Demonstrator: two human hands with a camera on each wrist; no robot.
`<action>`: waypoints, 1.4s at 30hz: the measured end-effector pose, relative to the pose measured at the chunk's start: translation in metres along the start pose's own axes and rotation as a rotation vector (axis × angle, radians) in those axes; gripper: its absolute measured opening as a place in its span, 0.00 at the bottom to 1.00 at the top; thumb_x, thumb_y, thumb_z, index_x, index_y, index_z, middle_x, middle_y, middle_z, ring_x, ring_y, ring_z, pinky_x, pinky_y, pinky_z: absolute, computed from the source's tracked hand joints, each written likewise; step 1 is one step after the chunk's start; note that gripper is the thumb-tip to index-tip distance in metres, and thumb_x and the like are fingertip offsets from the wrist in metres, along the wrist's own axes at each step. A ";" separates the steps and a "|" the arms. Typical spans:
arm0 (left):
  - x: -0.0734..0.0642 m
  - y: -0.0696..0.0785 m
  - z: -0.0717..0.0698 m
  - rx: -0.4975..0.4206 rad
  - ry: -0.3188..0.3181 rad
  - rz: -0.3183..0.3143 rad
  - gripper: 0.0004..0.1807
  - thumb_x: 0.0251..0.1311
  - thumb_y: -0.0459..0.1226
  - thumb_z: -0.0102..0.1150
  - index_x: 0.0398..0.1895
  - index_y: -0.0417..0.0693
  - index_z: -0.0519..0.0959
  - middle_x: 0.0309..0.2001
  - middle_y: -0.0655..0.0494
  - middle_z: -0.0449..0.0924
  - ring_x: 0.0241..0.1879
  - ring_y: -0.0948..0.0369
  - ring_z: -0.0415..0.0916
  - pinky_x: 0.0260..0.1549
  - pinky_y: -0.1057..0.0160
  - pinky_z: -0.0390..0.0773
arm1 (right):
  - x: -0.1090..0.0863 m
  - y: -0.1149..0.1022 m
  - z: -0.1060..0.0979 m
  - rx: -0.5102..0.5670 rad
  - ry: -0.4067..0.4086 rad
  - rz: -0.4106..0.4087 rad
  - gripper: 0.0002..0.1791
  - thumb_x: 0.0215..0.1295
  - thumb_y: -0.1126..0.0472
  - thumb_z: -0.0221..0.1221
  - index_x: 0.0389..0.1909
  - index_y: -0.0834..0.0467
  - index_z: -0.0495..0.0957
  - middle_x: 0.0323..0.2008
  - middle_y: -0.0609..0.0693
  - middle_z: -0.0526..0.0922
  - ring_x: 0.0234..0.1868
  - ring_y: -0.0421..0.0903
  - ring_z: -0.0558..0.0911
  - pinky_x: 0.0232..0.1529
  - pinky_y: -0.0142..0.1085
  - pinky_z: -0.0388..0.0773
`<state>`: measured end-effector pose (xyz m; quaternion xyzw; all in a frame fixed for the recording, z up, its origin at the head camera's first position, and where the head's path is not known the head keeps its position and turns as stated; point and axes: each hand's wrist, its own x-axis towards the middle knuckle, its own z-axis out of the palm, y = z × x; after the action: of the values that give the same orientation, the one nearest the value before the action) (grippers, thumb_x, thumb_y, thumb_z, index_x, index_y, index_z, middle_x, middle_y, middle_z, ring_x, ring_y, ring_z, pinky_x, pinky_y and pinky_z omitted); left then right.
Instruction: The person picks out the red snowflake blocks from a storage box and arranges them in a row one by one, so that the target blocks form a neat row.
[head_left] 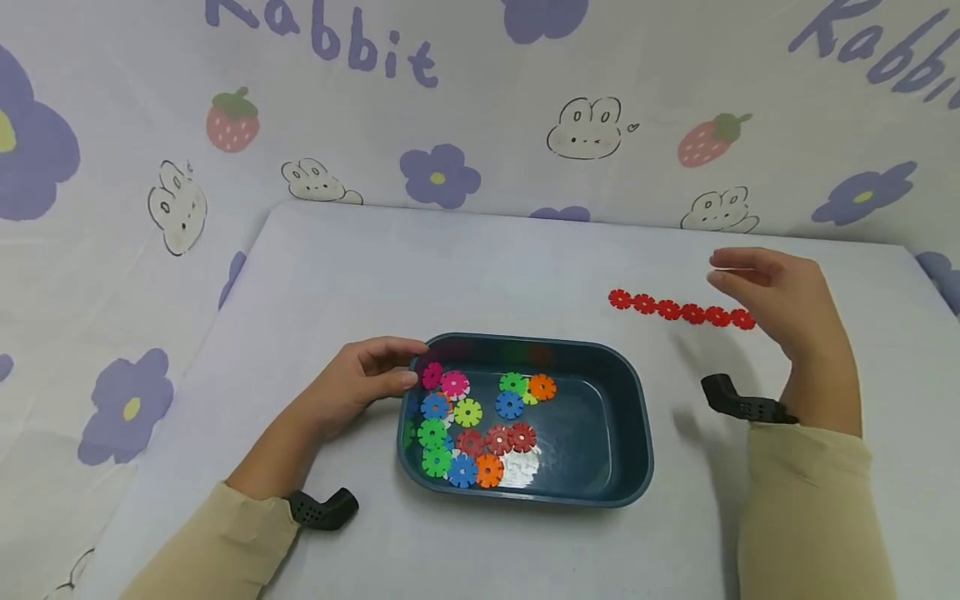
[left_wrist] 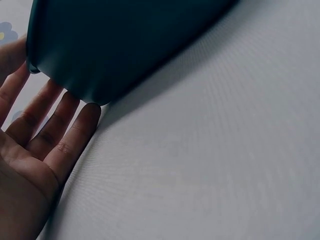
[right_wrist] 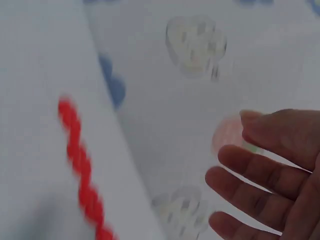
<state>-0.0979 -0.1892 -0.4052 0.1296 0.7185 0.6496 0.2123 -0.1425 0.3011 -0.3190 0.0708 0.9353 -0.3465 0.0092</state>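
Note:
My left hand (head_left: 363,375) rests against the left end of a dark teal plastic tray (head_left: 630,375). In the left wrist view its fingers (left_wrist: 75,140) are nearly straight and touch the tray's outer wall (left_wrist: 100,55). Notched plastic discs (head_left: 468,412) in pink, blue, green, yellow, orange and red lie mostly in the tray's left half. My right hand (head_left: 783,296) is raised over the right side of the table, loosely bent, with nothing in it. Below and left of it lies a row of several red notched discs (head_left: 668,310), joined edge to edge; the wrist hides part of the area behind.
A white table (head_left: 450,267) carries the tray and the red row. Behind it hangs a white cloth (head_left: 495,108) printed with rabbits, strawberries and purple flowers. Black wrist cameras (head_left: 324,510) sit on both arms, near the beige sleeves (head_left: 810,500).

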 end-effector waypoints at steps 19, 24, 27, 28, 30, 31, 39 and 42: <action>0.003 0.003 0.000 -0.028 -0.013 -0.008 0.23 0.62 0.40 0.65 0.60 0.47 0.77 0.61 0.49 0.76 0.59 0.53 0.75 0.51 0.61 0.81 | -0.059 -0.164 0.109 -0.039 -0.700 -0.721 0.13 0.61 0.58 0.67 0.48 0.52 0.84 0.43 0.45 0.86 0.42 0.38 0.83 0.46 0.35 0.83; 0.001 0.002 -0.002 -0.017 -0.012 -0.009 0.23 0.61 0.41 0.65 0.60 0.49 0.77 0.61 0.50 0.77 0.59 0.54 0.75 0.52 0.60 0.81 | -0.061 -0.172 0.139 -0.188 -0.916 -0.679 0.15 0.60 0.59 0.68 0.49 0.53 0.84 0.41 0.45 0.86 0.40 0.37 0.81 0.46 0.32 0.81; 0.002 0.000 -0.003 -0.009 -0.016 0.009 0.22 0.62 0.41 0.65 0.59 0.50 0.78 0.61 0.52 0.77 0.62 0.54 0.73 0.52 0.59 0.81 | -0.061 -0.172 0.155 -0.253 -0.972 -0.654 0.16 0.59 0.59 0.69 0.49 0.51 0.85 0.38 0.41 0.85 0.38 0.38 0.80 0.43 0.30 0.80; 0.001 0.000 -0.004 -0.006 -0.016 0.014 0.22 0.62 0.41 0.65 0.59 0.50 0.78 0.61 0.52 0.77 0.63 0.54 0.73 0.52 0.59 0.80 | -0.062 -0.172 0.160 -0.272 -0.984 -0.646 0.16 0.58 0.59 0.69 0.49 0.50 0.85 0.36 0.41 0.85 0.37 0.39 0.79 0.41 0.30 0.80; 0.001 -0.001 -0.005 -0.006 -0.015 0.015 0.22 0.62 0.41 0.65 0.59 0.50 0.78 0.61 0.52 0.77 0.63 0.54 0.72 0.52 0.59 0.81 | -0.062 -0.171 0.169 -0.309 -0.995 -0.641 0.16 0.57 0.59 0.71 0.47 0.49 0.85 0.33 0.40 0.83 0.35 0.40 0.78 0.38 0.30 0.80; 0.001 -0.001 -0.005 -0.005 -0.014 0.010 0.22 0.62 0.42 0.65 0.59 0.50 0.78 0.61 0.53 0.77 0.63 0.54 0.72 0.52 0.59 0.81 | -0.063 -0.170 0.172 -0.327 -0.995 -0.641 0.16 0.56 0.59 0.71 0.47 0.48 0.85 0.32 0.40 0.82 0.35 0.40 0.78 0.37 0.30 0.80; 0.000 0.002 -0.004 0.007 -0.004 -0.006 0.21 0.62 0.42 0.65 0.58 0.52 0.78 0.61 0.55 0.77 0.63 0.55 0.72 0.53 0.59 0.80 | -0.067 -0.168 0.185 -0.390 -0.971 -0.695 0.14 0.54 0.63 0.71 0.41 0.49 0.84 0.29 0.42 0.80 0.33 0.41 0.75 0.32 0.29 0.77; 0.000 0.002 -0.004 0.012 0.001 -0.005 0.21 0.62 0.42 0.65 0.58 0.51 0.78 0.61 0.54 0.77 0.63 0.54 0.71 0.53 0.60 0.80 | -0.067 -0.169 0.187 -0.414 -0.979 -0.696 0.12 0.54 0.60 0.72 0.38 0.48 0.82 0.29 0.41 0.79 0.33 0.41 0.76 0.33 0.29 0.77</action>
<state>-0.1004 -0.1927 -0.4035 0.1286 0.7230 0.6446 0.2128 -0.1052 0.0444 -0.3469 -0.4073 0.8386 -0.1336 0.3361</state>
